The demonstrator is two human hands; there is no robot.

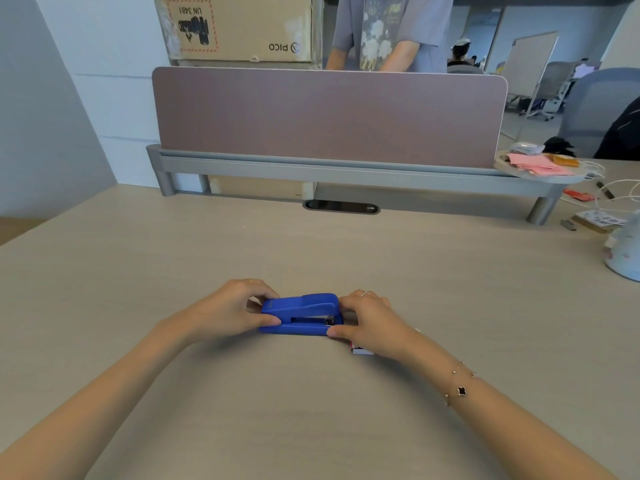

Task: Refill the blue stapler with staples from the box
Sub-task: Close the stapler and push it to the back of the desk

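A pale wooden desk [311, 393] fills the view, closed off at the back by a mauve divider panel [329, 116]. Near the desk's middle the blue stapler [300, 313] lies flat and closed, lengthwise between the two hands. The left hand [232, 308] pinches its left end, thumb in front and fingers behind. The right hand [370, 318] grips the right end likewise. A small box [362, 350] peeks out under the right wrist, mostly hidden.

Mauve divider panel [329, 116] stands behind the desk [242, 393]; cardboard box [239, 27] beyond.
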